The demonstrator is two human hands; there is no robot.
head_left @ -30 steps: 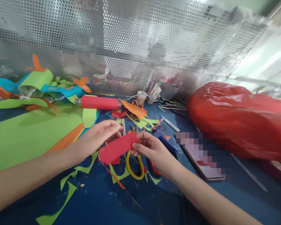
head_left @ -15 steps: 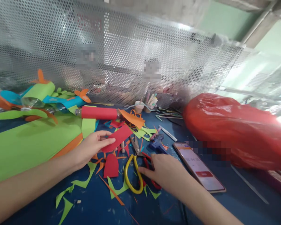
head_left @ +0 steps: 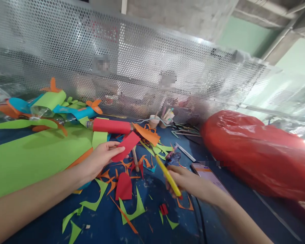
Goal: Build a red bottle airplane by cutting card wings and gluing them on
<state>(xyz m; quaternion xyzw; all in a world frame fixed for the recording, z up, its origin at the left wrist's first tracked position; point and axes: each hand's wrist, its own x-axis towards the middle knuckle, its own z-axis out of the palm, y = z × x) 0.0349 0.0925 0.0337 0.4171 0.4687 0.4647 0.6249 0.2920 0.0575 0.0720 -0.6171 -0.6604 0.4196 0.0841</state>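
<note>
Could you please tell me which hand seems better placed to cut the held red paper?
Probably the right hand: it holds the scissors, while the left hand grips the red paper.

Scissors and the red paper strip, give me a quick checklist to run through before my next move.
1. Red paper strip held in the left hand: ok.
2. Yellow-handled scissors in the right hand: ok.
3. Scissors clear of the strip: ok, a gap shows between them.
4. Blades closed: cannot tell, they are blurred among the scraps.
5. Rounded red piece out of both hands: ok, it lies on the table.
6. Table below the hands free of offcuts: not ok, green scraps and orange ones lie there.
</note>
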